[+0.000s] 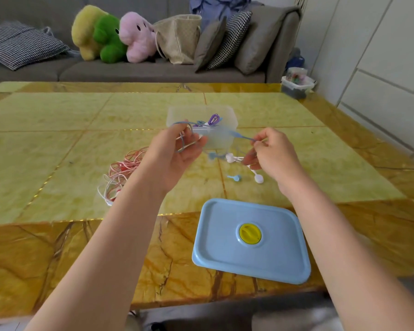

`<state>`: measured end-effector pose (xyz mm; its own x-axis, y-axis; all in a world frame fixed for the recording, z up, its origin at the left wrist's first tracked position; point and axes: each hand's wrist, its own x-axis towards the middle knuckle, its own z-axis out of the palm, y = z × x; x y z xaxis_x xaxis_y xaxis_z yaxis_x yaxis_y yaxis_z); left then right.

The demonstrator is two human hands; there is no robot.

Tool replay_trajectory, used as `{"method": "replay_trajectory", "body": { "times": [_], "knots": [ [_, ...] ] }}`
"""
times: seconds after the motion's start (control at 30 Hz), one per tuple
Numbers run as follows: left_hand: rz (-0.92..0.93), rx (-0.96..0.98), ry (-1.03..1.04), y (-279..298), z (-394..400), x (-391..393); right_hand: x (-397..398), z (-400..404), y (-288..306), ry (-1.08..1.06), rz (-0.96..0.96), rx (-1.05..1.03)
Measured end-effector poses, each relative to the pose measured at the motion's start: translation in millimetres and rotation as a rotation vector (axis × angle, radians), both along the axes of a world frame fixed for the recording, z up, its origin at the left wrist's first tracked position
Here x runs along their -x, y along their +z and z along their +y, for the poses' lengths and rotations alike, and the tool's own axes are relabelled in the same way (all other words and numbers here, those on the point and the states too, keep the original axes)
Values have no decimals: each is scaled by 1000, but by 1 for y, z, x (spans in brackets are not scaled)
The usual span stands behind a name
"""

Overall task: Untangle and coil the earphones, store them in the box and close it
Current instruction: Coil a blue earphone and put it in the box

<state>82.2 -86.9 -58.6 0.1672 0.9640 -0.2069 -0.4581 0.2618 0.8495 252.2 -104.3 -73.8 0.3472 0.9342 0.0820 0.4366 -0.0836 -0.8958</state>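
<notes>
My left hand (177, 154) holds loops of a blue earphone cable (239, 135) above the table. My right hand (271, 155) pinches the same cable, stretched between the two hands. White earbuds (258, 178) and a blue earbud (234, 178) dangle below my right hand, close to the table. Behind the hands stands the clear plastic box (227, 118), open, with a coiled purple earphone (213, 119) inside. The blue lid (251, 240) with a yellow knob lies flat at the near right. A tangle of pink and white earphones (122, 175) rests on the table to the left.
The yellow marble-pattern table (58, 144) extends far to the left and back. A grey sofa (134, 70) with plush toys, cushions and a bag lies beyond it. A small storage bin (296, 84) sits on the floor at the far right.
</notes>
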Motion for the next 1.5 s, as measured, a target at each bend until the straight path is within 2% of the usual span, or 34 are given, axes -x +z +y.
{"method": "replay_trajectory", "body": {
  "times": [0.07, 0.17, 0.3, 0.4, 0.47, 0.57, 0.73, 0.83, 0.87, 0.97, 1.03, 1.3, 1.37, 1.5],
  "knots": [
    [57, 7, 28, 1, 1, -1, 1, -4, 6, -6, 268, -5],
    [356, -91, 4, -1, 2, 1, -2, -8, 17, -19, 684, -78],
    [811, -270, -139, -10, 1, 0, -4, -11, 21, -45, 878, -117],
    [968, -340, -280, -15, 1, -5, -3, -10, 19, -122, 800, -160],
    [1085, -411, -341, -17, 1, -7, -4, -7, 14, -188, 582, -233],
    [1201, -474, -314, -20, 5, -8, -7, -3, 9, -230, 269, -317],
    [1013, -341, -201, -17, 12, -3, -11, -4, 8, -239, 118, -366],
    [798, -299, -151, -12, 8, -5, -12, -7, 9, -207, 45, -317],
    [681, -272, -135, -11, 6, -7, -11, -7, 9, -161, 76, -270],
    [332, -137, -140, -7, 1, -14, -4, -11, 12, 17, 349, -98],
    [220, -100, -188, -4, -2, -17, -1, -13, 12, 45, 383, -58],
    [48, -86, -247, -10, 4, -18, -11, -12, 8, -64, 181, -100],
    [-14, -78, -237, -11, 6, -20, -13, -11, 8, -41, 141, -74],
    [57, -172, -204, -17, 6, -30, -6, -10, 4, 97, 12, -1]
  ]
}}
